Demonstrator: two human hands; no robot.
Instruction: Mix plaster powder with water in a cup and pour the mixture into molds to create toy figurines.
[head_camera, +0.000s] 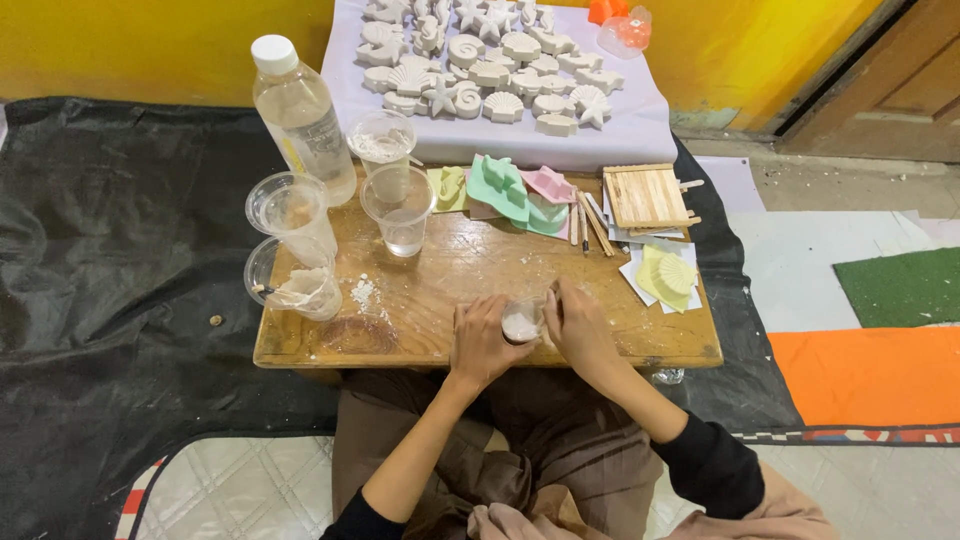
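From my remote feed, my left hand (478, 345) and right hand (577, 325) are bare, no gloves or rings that I can make out. Both forearms are uncovered, with black sleeves pushed up toward the elbows at the bottom of the frame. I'm wearing loose brown trousers at lower centre, and pale pinkish fabric shows at the lower right.

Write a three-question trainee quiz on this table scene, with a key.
1. True or false: the left hand grips the small cup.
2. The bottle stands: A) far left of the table, B) near right, C) on the floor.
3. What lies on the cloth behind the table?

Key: 1 true. 2 A. 3 white shell and star casts. The right hand is at the cup's rim.
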